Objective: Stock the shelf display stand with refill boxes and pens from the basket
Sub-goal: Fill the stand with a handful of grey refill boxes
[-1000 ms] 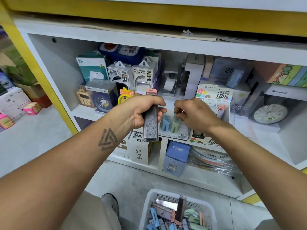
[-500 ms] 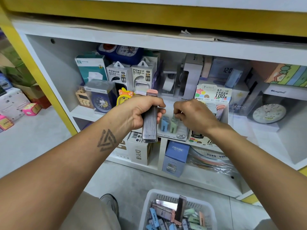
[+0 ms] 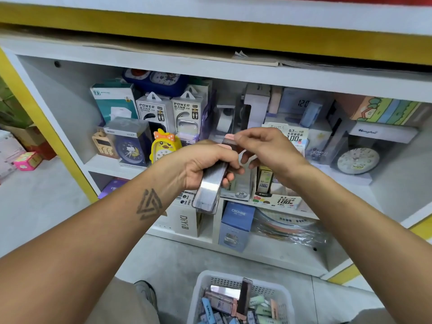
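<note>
My left hand (image 3: 203, 164) grips a stack of long clear refill boxes (image 3: 210, 188) with pink caps, held tilted in front of the shelf. My right hand (image 3: 264, 150) pinches the pink top end of one refill box (image 3: 230, 137) at the stack's upper end. Behind my hands stands the display stand (image 3: 280, 199), printed "0.7 HB 100", with a few small boxes in its slots. A white basket (image 3: 203, 291) on the floor below holds several pastel refill boxes and one upright dark box.
The white shelf (image 3: 109, 164) is packed with power bank boxes (image 3: 154, 111), a yellow duck clock (image 3: 163, 146), a blue clock box and a round clock (image 3: 357, 160). A blue CRUHRE box (image 3: 236, 223) stands on the lower shelf. My shoe (image 3: 145, 293) is beside the basket.
My right hand has come up from the display stand's slots to the top of the stack in my left hand and pinched one box's pink end. The view has shifted slightly.
</note>
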`<state>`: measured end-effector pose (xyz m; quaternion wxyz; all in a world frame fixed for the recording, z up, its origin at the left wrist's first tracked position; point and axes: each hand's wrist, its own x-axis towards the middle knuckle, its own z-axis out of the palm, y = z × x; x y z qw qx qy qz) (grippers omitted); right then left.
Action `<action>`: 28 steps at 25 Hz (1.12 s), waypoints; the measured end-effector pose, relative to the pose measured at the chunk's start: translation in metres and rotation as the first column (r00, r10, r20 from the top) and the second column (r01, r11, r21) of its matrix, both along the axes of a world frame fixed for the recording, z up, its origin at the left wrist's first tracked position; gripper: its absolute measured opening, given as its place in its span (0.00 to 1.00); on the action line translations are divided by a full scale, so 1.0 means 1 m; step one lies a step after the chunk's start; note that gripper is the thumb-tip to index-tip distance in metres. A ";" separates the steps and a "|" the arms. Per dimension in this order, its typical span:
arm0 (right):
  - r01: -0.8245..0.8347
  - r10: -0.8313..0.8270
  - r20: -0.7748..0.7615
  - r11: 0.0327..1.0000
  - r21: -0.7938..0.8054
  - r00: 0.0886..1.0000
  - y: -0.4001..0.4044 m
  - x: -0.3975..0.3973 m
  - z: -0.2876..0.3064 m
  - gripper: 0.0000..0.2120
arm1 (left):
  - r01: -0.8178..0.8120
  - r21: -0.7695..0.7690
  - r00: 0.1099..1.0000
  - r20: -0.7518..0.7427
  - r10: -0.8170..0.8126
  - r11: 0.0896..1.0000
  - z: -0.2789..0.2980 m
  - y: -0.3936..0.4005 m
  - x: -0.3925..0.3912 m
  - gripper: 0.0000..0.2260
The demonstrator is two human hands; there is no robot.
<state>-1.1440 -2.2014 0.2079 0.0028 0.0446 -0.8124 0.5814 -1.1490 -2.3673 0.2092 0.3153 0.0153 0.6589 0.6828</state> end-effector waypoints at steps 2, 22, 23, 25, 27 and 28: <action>0.000 0.000 0.035 1.000 -0.004 0.999 0.011 0.006 0.004 0.09 | 0.061 -0.009 0.998 -0.019 -0.062 0.998 0.001 0.011 0.004 0.10; 0.269 -0.238 -0.146 0.927 0.260 0.960 0.132 0.018 0.004 0.05 | 0.003 -0.019 0.999 0.052 -0.002 1.000 -0.006 0.086 0.002 0.04; 0.268 -0.222 -0.174 0.908 0.321 0.959 0.131 0.016 0.001 0.07 | 0.006 -0.018 0.999 0.054 -0.005 1.000 -0.007 0.087 0.002 0.04; 0.266 -0.160 -0.256 0.846 0.462 0.954 0.128 0.013 -0.004 0.08 | 0.011 -0.014 0.998 0.061 -0.010 1.000 -0.008 0.087 0.003 0.04; 0.301 -0.079 -0.366 0.739 0.603 0.927 0.126 0.011 -0.008 0.08 | 0.016 -0.011 0.998 0.062 -0.015 1.000 -0.008 0.086 0.002 0.04; 0.328 -0.053 -0.411 0.697 0.638 0.910 0.125 0.010 -0.009 0.08 | 0.017 -0.007 0.998 0.062 -0.017 1.000 -0.007 0.085 0.002 0.04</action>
